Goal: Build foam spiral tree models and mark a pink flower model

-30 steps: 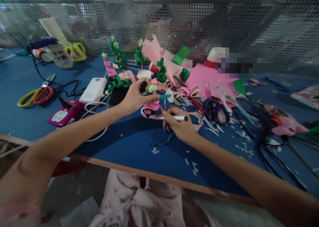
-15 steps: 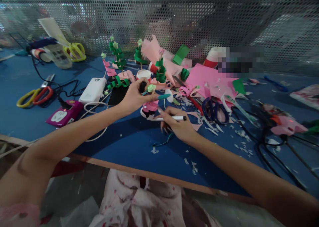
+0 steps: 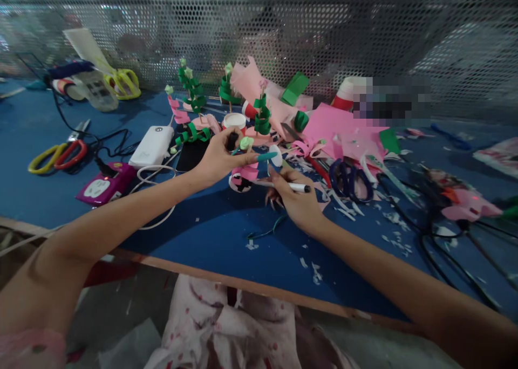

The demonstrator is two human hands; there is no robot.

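The right grip [image 3: 298, 206] pinches a slim white marker [image 3: 299, 187], and the left grip [image 3: 219, 157] seems closed on a pink-wrapped paper flower [image 3: 249, 170], thumb across it just below the bud; a dark patch among those fingers is unclear. Beneath spreads the blue desk [image 3: 210, 223]. Toward its back lies a large pink sheet [image 3: 329, 125]; smaller are the green-curled stems [image 3: 197, 100] beyond the left hand and blue-handled scissors [image 3: 348, 176] right of the right one. The flower's white base [image 3: 239, 187], patched black, is near the desk's middle; whether it rests there, I cannot tell. Smallest are paper scraps [image 3: 317, 275]. The marker's tip has shifted from the base's front edge toward its right side, so the work probably now concerns that side.
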